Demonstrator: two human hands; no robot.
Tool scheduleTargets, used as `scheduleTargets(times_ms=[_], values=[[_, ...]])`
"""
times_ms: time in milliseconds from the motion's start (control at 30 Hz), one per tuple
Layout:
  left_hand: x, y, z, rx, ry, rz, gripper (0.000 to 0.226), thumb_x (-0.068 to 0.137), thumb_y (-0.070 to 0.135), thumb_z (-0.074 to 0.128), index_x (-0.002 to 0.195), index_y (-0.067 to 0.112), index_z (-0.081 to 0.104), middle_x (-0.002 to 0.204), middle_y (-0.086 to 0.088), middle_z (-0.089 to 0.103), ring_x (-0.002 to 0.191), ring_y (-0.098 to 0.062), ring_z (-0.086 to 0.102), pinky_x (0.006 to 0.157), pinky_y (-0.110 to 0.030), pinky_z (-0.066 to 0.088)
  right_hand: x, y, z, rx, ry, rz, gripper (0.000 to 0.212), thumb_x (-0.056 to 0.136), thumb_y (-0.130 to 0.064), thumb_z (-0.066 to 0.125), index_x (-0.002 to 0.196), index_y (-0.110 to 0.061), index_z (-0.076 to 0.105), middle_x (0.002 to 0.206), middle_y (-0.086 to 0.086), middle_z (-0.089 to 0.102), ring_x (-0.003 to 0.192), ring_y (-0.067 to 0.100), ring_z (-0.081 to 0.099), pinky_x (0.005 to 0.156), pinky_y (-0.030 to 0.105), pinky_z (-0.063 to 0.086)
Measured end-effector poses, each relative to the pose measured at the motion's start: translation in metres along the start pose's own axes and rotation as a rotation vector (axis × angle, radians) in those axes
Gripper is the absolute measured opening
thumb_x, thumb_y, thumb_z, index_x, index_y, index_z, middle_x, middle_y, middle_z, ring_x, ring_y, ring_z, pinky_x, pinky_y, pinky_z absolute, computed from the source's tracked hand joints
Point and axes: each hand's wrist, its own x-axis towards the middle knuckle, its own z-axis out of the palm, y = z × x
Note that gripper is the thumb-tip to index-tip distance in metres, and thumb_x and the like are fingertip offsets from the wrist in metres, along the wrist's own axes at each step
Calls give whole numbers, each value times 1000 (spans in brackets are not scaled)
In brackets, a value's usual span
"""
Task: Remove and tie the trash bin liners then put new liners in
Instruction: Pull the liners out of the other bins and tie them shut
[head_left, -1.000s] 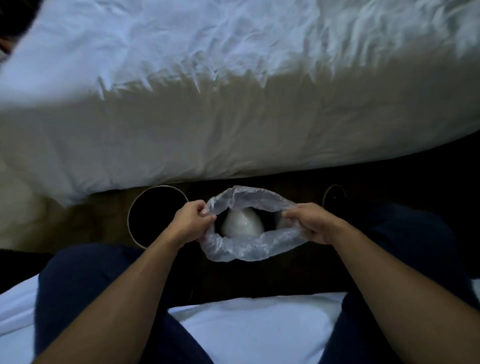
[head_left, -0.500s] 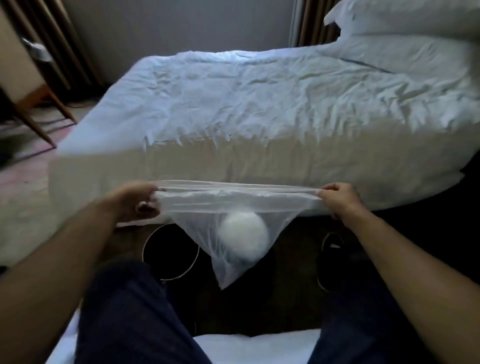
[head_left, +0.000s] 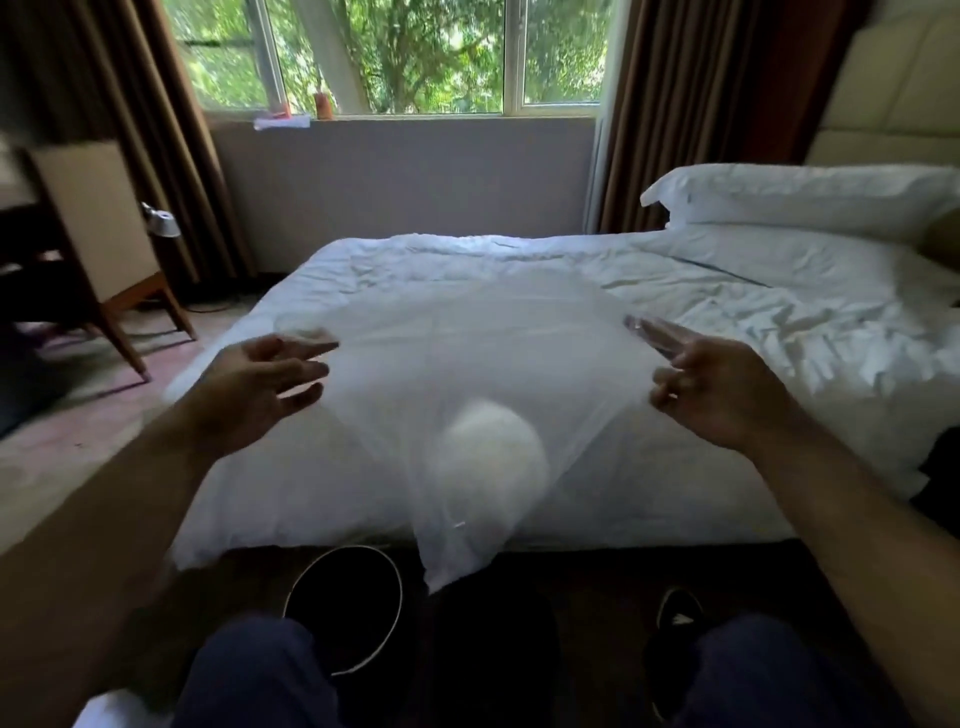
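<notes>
Liner (head_left: 483, 353) lifted higher, fingers (head_left: 304, 370) splayed — pinching corners

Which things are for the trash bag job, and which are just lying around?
For the job: clear liner with a white wad inside, left hand and right hand holding it, black bin.
Just there: shoe, pillow, chair, bottle on the windowsill.

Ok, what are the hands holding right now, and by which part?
The clear liner, by its top rim: left hand pinches one end, right hand the other. Blur hides finer detail.
</notes>
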Motion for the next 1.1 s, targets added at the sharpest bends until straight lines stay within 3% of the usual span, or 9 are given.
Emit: scheduleTargets(times_ms=[100,267,467,633,767,867,933,1033,1100], values=[[10,17,16,320,179,104,42,79,22,82,111,0,67,89,-3,72,75,-14,66,78,-35,53,5,-19,21,-590,100,-185,23,89,-4,71,110,-13,71,124,1,72,50,7,38,57,24,39],[15,55,58,602,253,304,41,91,44,69,72,8,69,50,10,48,47,-7,44,60,-32,49,13,-41,63,-954,212,-435,35,78,-28,87,104,-13,68,85,-5,70,61,0,59,64,18,47],[13,83,113,540,-33,312,25,99,33,61,89,15,75,77,7,68,71,-14,62,70,-31,53,14,-51,125,-1061,-107,-559,45,65,-48,89,84,-11,73,87,6,71,76,13,65,75,29,51],[4,96,140,406,-303,339,14,92,12,65,101,16,75,92,-2,75,88,-18,71,80,-35,58,24,-38,163,-998,-243,-533,17,79,-22,86,84,-10,75,78,0,72,73,8,62,76,36,59],[1,69,97,327,-272,280,78,72,7,72,144,29,50,131,-9,64,123,-27,61,102,-47,50,32,-36,161,-1188,-23,-644,27,76,-29,79,62,-17,59,61,-8,51,62,12,44,58,29,38],[-18,23,68,649,-296,155,137,49,50,96,156,47,11,158,4,36,144,-12,37,116,-45,37,32,-34,164,-1155,32,-656,22,75,-27,77,71,-10,64,64,-5,54,62,14,47,58,29,41],[-28,0,81,844,-269,133,151,44,63,94,156,47,-6,160,18,18,148,-5,22,123,-37,21,33,-27,174,-1075,13,-560,17,75,-22,77,79,-8,68,67,0,62,59,16,59,57,31,50],[-21,-16,120,792,-86,230,123,59,44,95,156,30,19,141,22,42,127,2,43,96,-7,26,31,-15,190,-1012,-40,-372,18,77,-13,76,92,-3,71,74,10,72,57,18,71,53,33,60],[-7,-19,131,831,-47,316,65,69,38,91,122,26,55,106,16,63,92,-4,62,73,-8,41,30,-17,191,-983,-70,-337,23,77,-10,78,96,1,70,81,15,73,62,21,72,57,39,63]])
